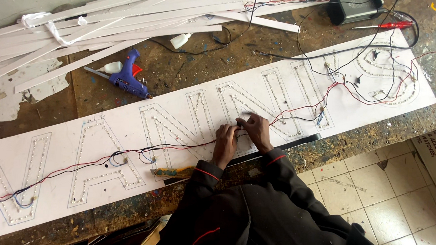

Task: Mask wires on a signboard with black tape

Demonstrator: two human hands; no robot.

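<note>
Both grips, left hand (225, 144) and right hand (256, 131), pinch wires (299, 111) on sign board (100, 145); I judge joining underway; next needs steady twist.

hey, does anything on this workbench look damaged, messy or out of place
Yes. The workbench top is scarred and paint-spattered, white strips lie in a loose heap at the back, and red and black wires tangle across the white sign board. Both hands, left hand and right hand, meet at the wires.
</note>
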